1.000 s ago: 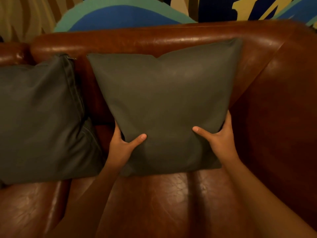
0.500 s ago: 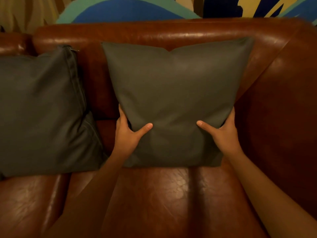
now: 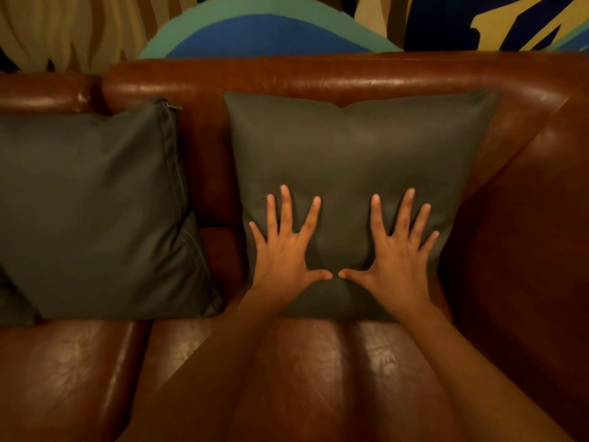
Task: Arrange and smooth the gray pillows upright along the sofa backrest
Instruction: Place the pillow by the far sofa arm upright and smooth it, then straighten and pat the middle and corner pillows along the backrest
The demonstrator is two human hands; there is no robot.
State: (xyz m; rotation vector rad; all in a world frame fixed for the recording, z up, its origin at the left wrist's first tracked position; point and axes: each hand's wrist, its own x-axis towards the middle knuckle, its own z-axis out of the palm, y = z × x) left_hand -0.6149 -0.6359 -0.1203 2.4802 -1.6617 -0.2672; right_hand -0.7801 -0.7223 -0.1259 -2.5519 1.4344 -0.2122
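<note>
Both hands are no longer gripping the lower side edges; since the earlier frame you are laying them flat on the face of the right gray pillow [image 3: 357,173]. Your left hand [image 3: 285,250] and right hand [image 3: 396,253] are resting side by side on its lower half, fingers [image 3: 284,207] spread wide apart, holding nothing, thumb tips nearly touching at the centre.

Step in hand, as I judge it: smoothing, with placement of this one apparently done. Next move is probably calling for an outward and upward sweep of both palms, light enough not to tip the pillow off the backrest [image 3: 318,78].

Right gray pillow is standing upright on the brown leather seat, leaning on the backrest, close to the sofa arm [image 3: 522,237]. Its top edge is dipping slightly at the middle; fabric is looking mostly smooth.

Left gray pillow [image 3: 89,212] is sitting apart from it, also upright, zipper edge [image 3: 173,173] turned toward the gap.
</note>
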